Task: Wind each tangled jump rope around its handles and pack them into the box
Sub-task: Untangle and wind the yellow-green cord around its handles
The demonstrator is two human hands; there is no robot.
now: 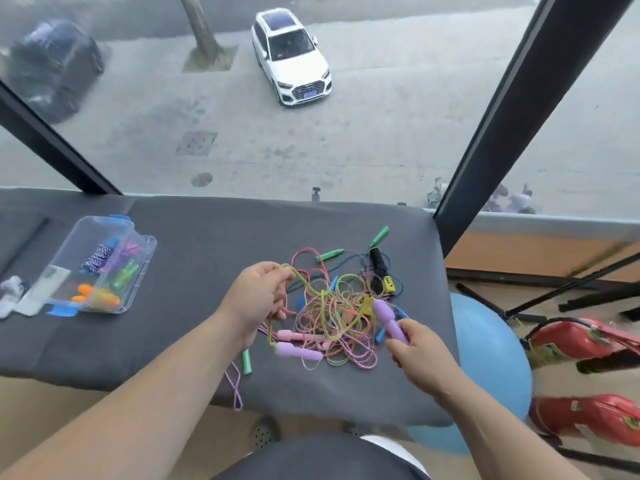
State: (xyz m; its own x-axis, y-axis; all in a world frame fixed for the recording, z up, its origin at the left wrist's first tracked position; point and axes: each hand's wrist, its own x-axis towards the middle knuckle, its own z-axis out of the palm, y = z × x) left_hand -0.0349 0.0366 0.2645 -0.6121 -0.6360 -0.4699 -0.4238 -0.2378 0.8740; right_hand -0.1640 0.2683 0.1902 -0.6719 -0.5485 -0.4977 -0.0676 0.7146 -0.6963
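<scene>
A tangle of thin coloured jump ropes lies in the middle of the grey-covered table. My right hand grips a purple handle at the tangle's right side. My left hand pinches a yellow-green cord at the left side and holds it lifted. A second purple handle and a pink handle lie at the near edge of the pile. A clear plastic box stands at the left with several wound ropes inside.
Green handles and a black handle lie at the pile's far side, another green one near my left wrist. A blue exercise ball sits right of the table, red objects beyond it. A window runs behind the table.
</scene>
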